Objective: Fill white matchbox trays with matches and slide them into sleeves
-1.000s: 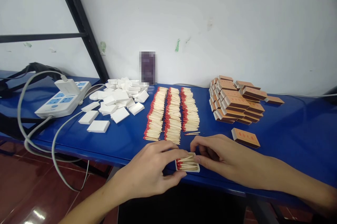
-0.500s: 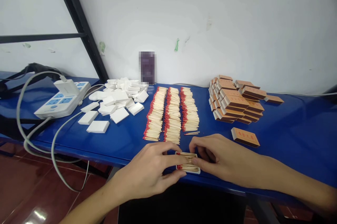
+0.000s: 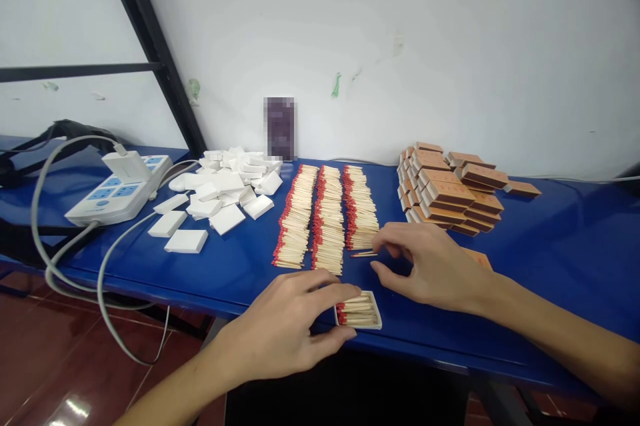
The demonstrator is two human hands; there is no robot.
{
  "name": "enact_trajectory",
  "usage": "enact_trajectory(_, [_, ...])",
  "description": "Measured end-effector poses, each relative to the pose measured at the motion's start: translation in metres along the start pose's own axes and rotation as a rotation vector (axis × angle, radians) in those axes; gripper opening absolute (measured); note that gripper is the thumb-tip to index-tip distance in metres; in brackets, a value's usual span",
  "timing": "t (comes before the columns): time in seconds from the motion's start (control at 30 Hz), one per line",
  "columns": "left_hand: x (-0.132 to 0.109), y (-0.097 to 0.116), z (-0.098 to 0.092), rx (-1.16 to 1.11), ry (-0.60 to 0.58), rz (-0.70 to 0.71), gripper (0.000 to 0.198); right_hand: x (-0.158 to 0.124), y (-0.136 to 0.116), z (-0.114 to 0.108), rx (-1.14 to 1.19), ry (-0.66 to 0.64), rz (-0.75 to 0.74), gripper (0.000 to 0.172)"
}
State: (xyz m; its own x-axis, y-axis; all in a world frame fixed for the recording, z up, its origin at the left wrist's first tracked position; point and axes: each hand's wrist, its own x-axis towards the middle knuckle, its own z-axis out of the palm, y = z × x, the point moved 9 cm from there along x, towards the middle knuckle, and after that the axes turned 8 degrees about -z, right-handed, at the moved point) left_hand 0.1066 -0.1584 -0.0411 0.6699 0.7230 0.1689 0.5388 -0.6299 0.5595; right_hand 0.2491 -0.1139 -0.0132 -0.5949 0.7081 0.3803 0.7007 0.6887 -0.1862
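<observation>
At the table's front edge, my left hand (image 3: 300, 319) grips a small white matchbox tray (image 3: 379, 321) between thumb and fingers. Red-tipped matches (image 3: 361, 311) lie side by side in the tray. My right hand (image 3: 425, 263) is up and to the right of it, thumb and fingers apart, with nothing visible in them. Its fingertips are by the near end of the right-hand row of matches (image 3: 361, 209), close to a few loose matches (image 3: 363, 255). Two more match rows (image 3: 295, 219) lie to the left. My right hand partly hides a single orange matchbox (image 3: 479, 258).
A heap of white trays (image 3: 227, 193) lies at the left, beside a power strip (image 3: 120, 193) with cables hanging over the edge. Stacked orange matchboxes (image 3: 445, 193) stand at the back right. A blurred dark object (image 3: 281, 129) leans on the wall.
My right hand has lifted off the matches in the tray and moved up and right to the loose matches, now covering most of the single matchbox. My left hand still holds the tray.
</observation>
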Motion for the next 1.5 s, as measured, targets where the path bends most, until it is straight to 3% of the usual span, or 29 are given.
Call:
enact_trajectory(0.43, [0.0, 0.004, -0.001, -0.007, 0.025, 0.031, 0.026, -0.012, 0.0, 0.013, -0.087, -0.092, -0.071, 0.028])
enact_trajectory(0.7, [0.0, 0.004, -0.002, 0.013, 0.033, 0.032, 0.028, -0.011, 0.008, 0.007, -0.072, -0.009, -0.05, 0.023])
enact_trajectory(1.5, [0.0, 0.001, -0.001, 0.007, 0.034, 0.041, 0.029, -0.004, 0.009, 0.017, 0.211, 0.003, 0.042, 0.013])
